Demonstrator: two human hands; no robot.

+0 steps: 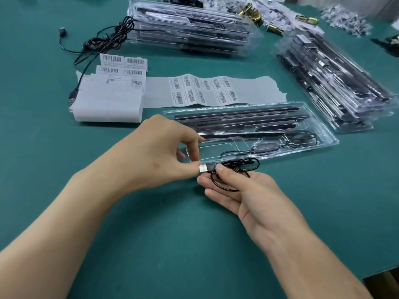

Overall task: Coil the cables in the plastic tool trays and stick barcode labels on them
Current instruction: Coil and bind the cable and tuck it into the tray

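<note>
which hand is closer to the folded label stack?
Left. The left hand is just in front of the folded label stack, touching the USB plug; the right hand is farther right, holding the coiled cable.

green table (64, 147) — trays (259, 130), label strip (216, 89)

- The plug (206, 168) is pinched by the left hand (159, 152).
- The coiled cable (236, 164) is pressed under the right hand's (244, 195) thumb.
- A tray (218, 147) is laid on the desk (172, 234) just behind.
- Labels (203, 91) are spread behind it.
</note>
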